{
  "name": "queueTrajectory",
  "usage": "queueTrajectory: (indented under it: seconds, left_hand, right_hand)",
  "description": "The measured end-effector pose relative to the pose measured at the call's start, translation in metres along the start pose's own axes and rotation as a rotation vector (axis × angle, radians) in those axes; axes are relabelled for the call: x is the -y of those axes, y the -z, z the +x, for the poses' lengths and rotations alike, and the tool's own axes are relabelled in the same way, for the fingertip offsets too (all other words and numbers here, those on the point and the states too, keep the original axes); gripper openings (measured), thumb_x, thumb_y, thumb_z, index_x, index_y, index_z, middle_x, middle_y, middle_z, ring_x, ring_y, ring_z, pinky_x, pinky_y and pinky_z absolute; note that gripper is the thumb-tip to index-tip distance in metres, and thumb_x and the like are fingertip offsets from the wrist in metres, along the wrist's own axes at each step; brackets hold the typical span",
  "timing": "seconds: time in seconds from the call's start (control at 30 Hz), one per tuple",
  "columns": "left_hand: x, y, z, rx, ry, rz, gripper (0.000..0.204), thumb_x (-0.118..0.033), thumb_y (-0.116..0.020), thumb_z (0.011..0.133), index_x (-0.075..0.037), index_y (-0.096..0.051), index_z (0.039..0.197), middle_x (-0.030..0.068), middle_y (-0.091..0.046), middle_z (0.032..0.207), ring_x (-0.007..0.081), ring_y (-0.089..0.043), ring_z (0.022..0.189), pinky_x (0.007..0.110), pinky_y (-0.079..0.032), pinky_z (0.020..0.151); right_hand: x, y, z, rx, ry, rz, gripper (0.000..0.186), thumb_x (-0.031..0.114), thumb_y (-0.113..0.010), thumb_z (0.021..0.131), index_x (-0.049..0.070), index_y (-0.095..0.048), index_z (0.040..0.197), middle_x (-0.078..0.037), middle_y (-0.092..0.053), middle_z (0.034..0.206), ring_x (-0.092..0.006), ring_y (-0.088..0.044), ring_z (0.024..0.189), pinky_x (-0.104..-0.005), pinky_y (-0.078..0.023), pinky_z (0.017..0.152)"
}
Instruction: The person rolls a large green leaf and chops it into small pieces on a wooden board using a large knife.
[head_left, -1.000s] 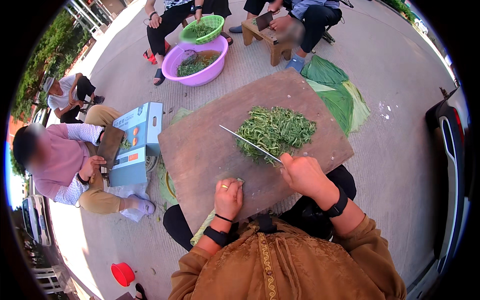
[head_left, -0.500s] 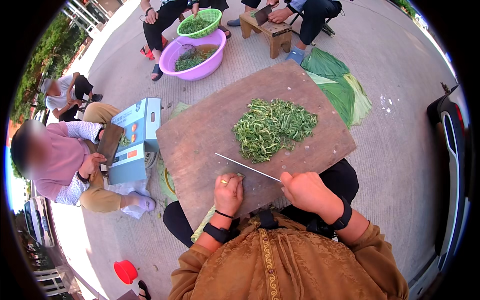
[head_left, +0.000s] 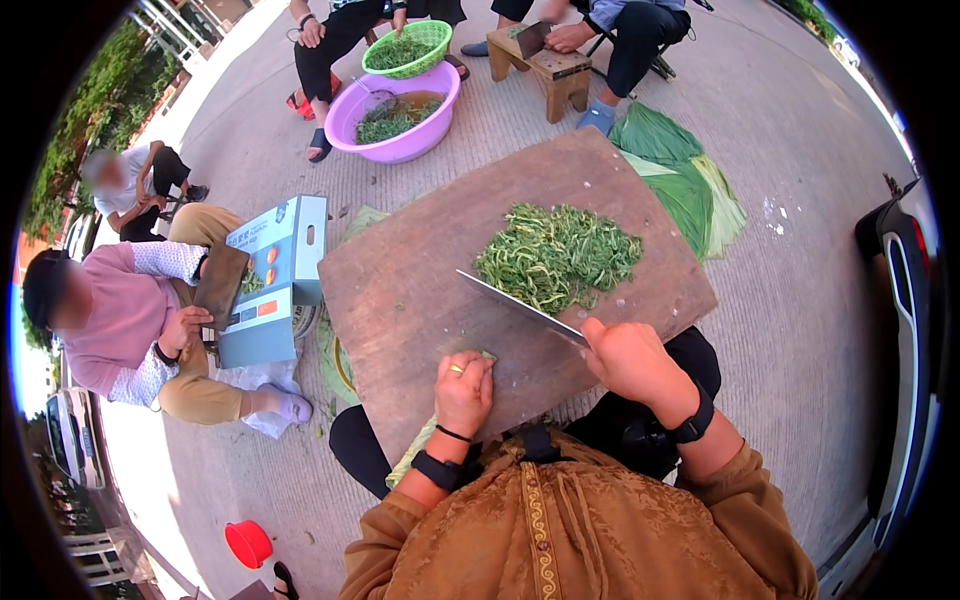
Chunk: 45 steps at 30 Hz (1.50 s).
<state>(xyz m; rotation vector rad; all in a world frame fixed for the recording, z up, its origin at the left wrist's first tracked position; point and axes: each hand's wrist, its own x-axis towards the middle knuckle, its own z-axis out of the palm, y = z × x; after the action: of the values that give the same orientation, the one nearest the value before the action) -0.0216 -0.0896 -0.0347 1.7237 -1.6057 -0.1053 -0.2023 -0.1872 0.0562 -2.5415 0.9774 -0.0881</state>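
On the wooden board (head_left: pixel 400 290) across my lap, my left hand (head_left: pixel 464 392) is curled over a rolled green leaf bundle (head_left: pixel 413 458). A small cut end pokes out past the fingers, and the bundle's tail hangs over the near edge. My right hand (head_left: pixel 633 365) grips the handle of a cleaver (head_left: pixel 522 308). Its blade points up and left, tilted so part of its flat side shows, at the near edge of a heap of shredded green leaves (head_left: pixel 558 255). The blade stands apart from my left hand.
Large green leaves (head_left: pixel 680 185) lie beyond the board's right corner. A purple basin (head_left: pixel 440 115) and green colander (head_left: pixel 440 45) hold shreds. Left, a person in pink holds a cleaver (head_left: pixel 222 285) at a blue box (head_left: pixel 262 343). Another person cuts on a wooden stool (head_left: pixel 560 65). A car (head_left: pixel 905 260) is far right.
The cleaver has moved right and away from my left hand, toward the leaf heap, and its blade has tilted to show more of its side. My left hand keeps its place on the board.
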Motion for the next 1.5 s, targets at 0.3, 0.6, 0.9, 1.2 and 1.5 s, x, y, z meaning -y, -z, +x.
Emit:
queueTrajectory:
  seconds: [0.3,0.6,0.9,1.2,1.5]
  left_hand:
    - [-0.007,-0.012,0.014,-0.011,0.049,-0.018,0.010,0.000,-0.055,0.063,-0.005,-0.057,0.072,0.0078,-0.053,0.075,0.0252,-0.049,0.070,0.032,-0.041,0.063]
    - [0.002,-0.020,0.010,-0.040,-0.003,0.002,0.010,0.002,-0.056,0.062,-0.004,-0.056,0.071,0.0096,-0.053,0.073,0.0260,-0.049,0.068,0.032,-0.040,0.063]
    - [0.001,-0.020,0.011,-0.047,-0.023,0.010,0.013,0.001,-0.056,0.061,-0.002,-0.057,0.074,0.0098,-0.052,0.070,0.0275,-0.049,0.068,0.034,-0.042,0.062]
    - [0.003,-0.023,0.008,-0.019,-0.025,-0.028,0.020,0.004,-0.055,0.058,-0.002,-0.057,0.077,0.0102,-0.053,0.073,0.0281,-0.050,0.071,0.033,-0.042,0.064]
    - [0.003,-0.021,0.003,0.008,-0.010,0.006,0.026,0.004,-0.054,0.057,-0.003,-0.057,0.082,0.0115,-0.053,0.076,0.0293,-0.049,0.072,0.034,-0.042,0.065]
  right_hand:
    - [0.012,-0.006,-0.009,0.015,-0.064,0.120,0.018,0.014,-0.053,0.070,0.002,-0.040,0.073,-0.017,-0.052,0.059,-0.0359,-0.051,0.057,-0.0424,-0.040,0.050]
    - [0.011,-0.004,-0.032,0.002,0.030,0.037,0.011,0.009,-0.049,0.069,0.002,-0.040,0.068,-0.015,-0.048,0.055,-0.0323,-0.050,0.050,-0.0380,-0.039,0.043]
    - [0.011,-0.004,-0.045,0.061,0.059,-0.026,0.010,0.007,-0.050,0.068,0.002,-0.041,0.068,-0.012,-0.046,0.054,-0.0292,-0.048,0.046,-0.0358,-0.038,0.040]
    - [0.014,-0.004,-0.046,0.106,0.097,-0.052,0.011,0.007,-0.049,0.063,0.000,-0.041,0.069,-0.011,-0.045,0.052,-0.0249,-0.048,0.043,-0.0335,-0.038,0.036]
    - [0.023,-0.013,-0.018,0.221,0.121,-0.019,0.015,0.006,-0.050,0.063,-0.002,-0.041,0.071,-0.013,-0.050,0.054,-0.0268,-0.053,0.048,-0.0351,-0.041,0.040]
